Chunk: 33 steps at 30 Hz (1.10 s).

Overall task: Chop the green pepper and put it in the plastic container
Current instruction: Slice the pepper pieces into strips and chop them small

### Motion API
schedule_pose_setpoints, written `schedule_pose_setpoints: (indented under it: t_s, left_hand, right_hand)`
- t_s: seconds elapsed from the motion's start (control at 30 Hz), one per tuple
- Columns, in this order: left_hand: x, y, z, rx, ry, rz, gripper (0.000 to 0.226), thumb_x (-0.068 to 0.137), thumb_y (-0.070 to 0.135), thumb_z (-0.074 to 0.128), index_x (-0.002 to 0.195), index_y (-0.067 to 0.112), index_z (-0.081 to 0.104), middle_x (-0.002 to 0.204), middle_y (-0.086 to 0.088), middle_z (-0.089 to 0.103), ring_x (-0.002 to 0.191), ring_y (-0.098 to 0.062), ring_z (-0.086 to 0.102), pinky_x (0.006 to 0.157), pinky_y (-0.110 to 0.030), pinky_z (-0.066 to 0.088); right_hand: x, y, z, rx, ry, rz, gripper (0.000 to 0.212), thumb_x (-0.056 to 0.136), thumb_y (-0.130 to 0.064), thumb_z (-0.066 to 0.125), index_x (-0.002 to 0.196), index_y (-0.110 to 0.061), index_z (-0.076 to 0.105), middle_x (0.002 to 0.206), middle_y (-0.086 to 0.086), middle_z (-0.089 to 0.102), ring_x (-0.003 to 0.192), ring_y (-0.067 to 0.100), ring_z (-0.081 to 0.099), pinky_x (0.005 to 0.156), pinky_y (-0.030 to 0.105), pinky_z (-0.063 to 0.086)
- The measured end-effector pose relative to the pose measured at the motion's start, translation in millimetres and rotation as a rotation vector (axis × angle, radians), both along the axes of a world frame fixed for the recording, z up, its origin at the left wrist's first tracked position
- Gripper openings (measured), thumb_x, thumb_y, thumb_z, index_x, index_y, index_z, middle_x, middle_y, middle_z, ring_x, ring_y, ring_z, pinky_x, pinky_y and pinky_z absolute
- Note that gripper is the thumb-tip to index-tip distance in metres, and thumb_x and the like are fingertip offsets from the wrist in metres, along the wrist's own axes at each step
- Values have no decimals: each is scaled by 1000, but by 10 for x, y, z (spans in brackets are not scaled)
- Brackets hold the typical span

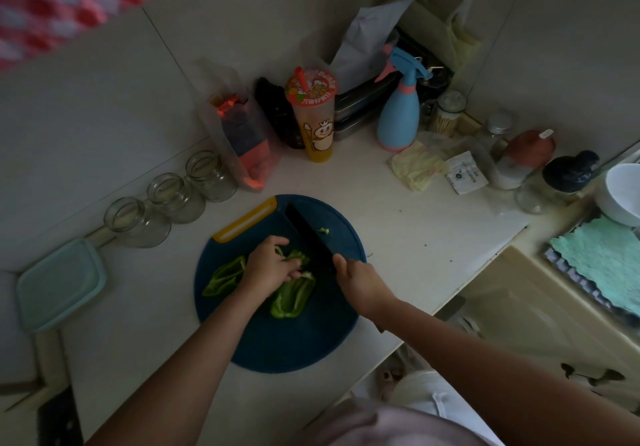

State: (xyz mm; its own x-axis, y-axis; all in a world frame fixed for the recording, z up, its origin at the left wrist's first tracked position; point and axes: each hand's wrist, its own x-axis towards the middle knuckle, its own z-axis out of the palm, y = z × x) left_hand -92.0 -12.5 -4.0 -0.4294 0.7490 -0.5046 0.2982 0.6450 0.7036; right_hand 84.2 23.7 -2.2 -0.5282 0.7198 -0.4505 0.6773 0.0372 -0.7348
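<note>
Green pepper pieces lie on a round dark blue cutting board (298,341). One long piece (225,276) lies at the left, a second (291,298) nearer me, and a small bit (323,231) past the blade. My left hand (268,265) presses down on a pepper piece (296,257). My right hand (360,284) grips the handle of a black knife (308,234), whose blade rests on the board beside my left fingers. A pale teal plastic container (60,284) with its lid on sits at the far left.
Three glass jars (173,199) line the wall left of the board. Behind it stand a drink cup (313,116), a snack bag (242,137) and a blue spray bottle (398,116). Jars, a white bowl (621,192) and a teal cloth (602,262) are at the right.
</note>
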Motion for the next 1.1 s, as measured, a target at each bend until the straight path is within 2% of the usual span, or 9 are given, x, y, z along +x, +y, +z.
schedule_pose_setpoints:
  t_s: [0.07,0.13,0.33,0.4,0.47,0.63,0.83,0.93,1.1]
  left_hand:
    - [8,25,-7,-10,-37,69,47,84,1,65,127,0,47,109,-25,62,58,-12,63,46,-12,47]
    - [33,61,-7,-12,-56,105,46,84,0,65,127,-4,48,107,-24,63,58,-11,63,46,-12,49]
    - [139,108,19,-69,-113,57,8,84,1,65,88,-6,64,75,-14,67,46,-5,61,48,-15,50]
    - [143,119,13,-95,-123,88,6,85,0,64,80,-4,63,70,-10,65,44,-4,61,44,-15,48]
    - [141,124,13,-121,-130,105,6,84,0,65,83,-6,64,71,-10,66,45,-6,62,42,-15,46]
    - [152,114,34,-150,-97,113,9,83,-1,64,87,-9,63,68,-12,66,50,-12,64,41,-16,43]
    - [179,122,88,-171,-8,61,10,84,2,62,87,-7,64,67,-12,67,39,-6,58,40,-16,43]
    - [206,139,122,-167,13,51,9,86,0,57,86,-7,62,62,-10,64,37,-5,58,38,-14,42]
    - [221,124,125,-170,27,44,7,85,-1,56,80,-4,61,58,-8,62,34,-2,55,37,-13,40]
  right_hand:
    - [56,-41,-31,39,-12,28,48,102,-42,23,70,-13,44,64,1,47,62,17,47,66,28,35]
    - [76,-86,-23,123,-24,77,43,101,-43,25,72,-17,42,63,0,46,64,20,49,65,31,37]
    - [162,-140,-23,246,-100,154,41,100,-48,22,82,-17,42,62,-3,43,65,24,52,62,34,40]
    - [204,-171,-52,285,-140,179,39,100,-48,22,85,-17,41,61,-5,40,71,28,57,61,34,39]
    - [230,-209,-60,299,-155,201,37,100,-48,21,88,-18,40,62,-5,40,74,29,59,61,31,35]
    - [239,-222,-33,373,-214,244,43,100,-49,19,101,-15,46,78,5,59,76,29,61,62,31,35]
    - [244,-233,-39,380,-228,268,45,100,-49,17,103,-15,46,64,-5,43,64,22,51,61,30,36]
    - [252,-219,-48,377,-236,265,44,100,-49,17,103,-15,46,68,-3,46,68,25,56,62,31,38]
    - [229,-229,-49,328,-233,263,43,100,-49,18,103,-15,46,73,-1,51,64,20,50,62,32,42]
